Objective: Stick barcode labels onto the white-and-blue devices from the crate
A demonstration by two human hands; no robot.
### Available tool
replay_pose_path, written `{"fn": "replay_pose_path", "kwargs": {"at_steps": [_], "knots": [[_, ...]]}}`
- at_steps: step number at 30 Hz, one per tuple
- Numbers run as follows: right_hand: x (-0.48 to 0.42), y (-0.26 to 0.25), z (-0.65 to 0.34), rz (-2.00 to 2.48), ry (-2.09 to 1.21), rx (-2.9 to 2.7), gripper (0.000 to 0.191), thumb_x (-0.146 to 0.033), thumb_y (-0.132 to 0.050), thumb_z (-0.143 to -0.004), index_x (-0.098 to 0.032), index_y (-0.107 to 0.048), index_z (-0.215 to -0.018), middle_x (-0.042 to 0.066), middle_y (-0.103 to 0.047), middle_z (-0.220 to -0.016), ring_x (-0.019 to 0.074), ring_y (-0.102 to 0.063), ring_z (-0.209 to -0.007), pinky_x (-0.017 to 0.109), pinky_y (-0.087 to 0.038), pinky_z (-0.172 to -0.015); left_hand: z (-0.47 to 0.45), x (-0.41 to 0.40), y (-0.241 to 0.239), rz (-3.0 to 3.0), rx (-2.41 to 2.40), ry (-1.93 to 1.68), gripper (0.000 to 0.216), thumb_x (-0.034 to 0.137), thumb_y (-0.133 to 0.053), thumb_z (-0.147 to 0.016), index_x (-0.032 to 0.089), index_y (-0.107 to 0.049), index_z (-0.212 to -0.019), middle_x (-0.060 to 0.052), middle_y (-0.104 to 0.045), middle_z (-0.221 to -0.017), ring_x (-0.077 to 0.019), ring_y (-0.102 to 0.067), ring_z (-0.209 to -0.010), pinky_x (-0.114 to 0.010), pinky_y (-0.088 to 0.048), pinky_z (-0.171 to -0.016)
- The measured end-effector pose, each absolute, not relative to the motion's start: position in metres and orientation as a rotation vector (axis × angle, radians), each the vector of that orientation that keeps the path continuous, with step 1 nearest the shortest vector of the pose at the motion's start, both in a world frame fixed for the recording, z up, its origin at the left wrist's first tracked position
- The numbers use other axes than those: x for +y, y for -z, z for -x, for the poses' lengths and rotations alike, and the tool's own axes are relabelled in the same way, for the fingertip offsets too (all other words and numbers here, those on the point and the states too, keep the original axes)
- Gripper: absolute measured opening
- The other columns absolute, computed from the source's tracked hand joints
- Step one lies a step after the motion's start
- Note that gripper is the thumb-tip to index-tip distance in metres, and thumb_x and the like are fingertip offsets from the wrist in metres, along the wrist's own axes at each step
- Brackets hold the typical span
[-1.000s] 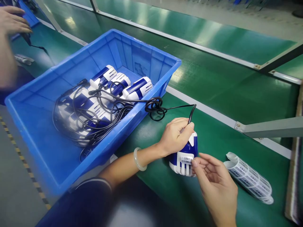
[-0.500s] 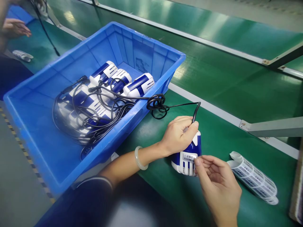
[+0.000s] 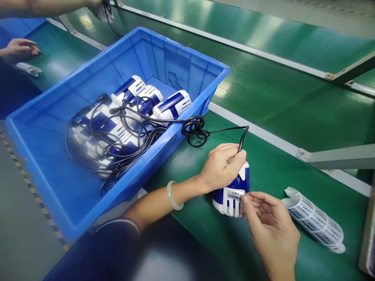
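A blue-and-white device (image 3: 231, 195) stands on the green belt (image 3: 263, 117), and my left hand (image 3: 219, 166) is wrapped over its top. A white label (image 3: 236, 194) sits on its side. My right hand (image 3: 268, 228) is curled beside it, with the thumb tip pressing on that label. The device's black cord (image 3: 196, 130) rises past my left fingers and runs in a coiled knot to the blue bin (image 3: 43, 164) on the left. Several like devices (image 3: 137, 103) lie inside the bin among tangled cords.
A curled strip of white labels (image 3: 315, 220) lies on the belt to the right. Metal rails (image 3: 336, 158) cross the belt at the right. Another person's hand (image 3: 19, 48) rests on the table at far left, and an arm (image 3: 43, 6) reaches across the top.
My hands and the device have hardly moved; my right thumb slid slightly along the label. At far left the other person's arm swung across the top edge.
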State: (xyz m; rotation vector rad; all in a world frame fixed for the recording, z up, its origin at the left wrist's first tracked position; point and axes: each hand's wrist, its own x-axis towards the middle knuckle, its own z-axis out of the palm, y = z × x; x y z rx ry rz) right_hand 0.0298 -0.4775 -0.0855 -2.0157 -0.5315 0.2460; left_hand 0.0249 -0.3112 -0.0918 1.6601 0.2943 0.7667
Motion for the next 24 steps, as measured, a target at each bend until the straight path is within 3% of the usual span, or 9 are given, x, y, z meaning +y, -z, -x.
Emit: {"fn": "replay_pose_path", "kwargs": {"at_steps": [18,24], "knots": [[-0.4803,0.0837,-0.0314,2.130,-0.201,-0.644,0.026,-0.040,-0.064,-0.085,-0.019,-0.058,-0.100,0.002,-0.062,-0.084,0.0120,-0.060,-0.066,0.020,-0.052,-0.061,-0.0255,-0.3116,0.0925,-1.660,0.287,-0.789,0.036,0.028,-0.041,-0.092,0.017,-0.053,-0.060,-0.002,-0.057,-0.063,-0.0163,-0.061,-0.087,-0.033,-0.045,-0.096],[-0.4773,0.0818,-0.0316,2.332,0.002,-0.906,0.034,-0.044,-0.057,-0.090,-0.020,-0.056,-0.113,0.004,-0.061,-0.087,0.0167,-0.059,-0.073,0.029,-0.051,-0.070,-0.0248,-0.3113,0.0924,-1.666,0.281,-0.796,0.035,0.026,-0.041,-0.092,0.017,-0.054,-0.061,-0.003,-0.057,-0.064,-0.0170,-0.061,-0.089,-0.032,-0.045,-0.095]]}}
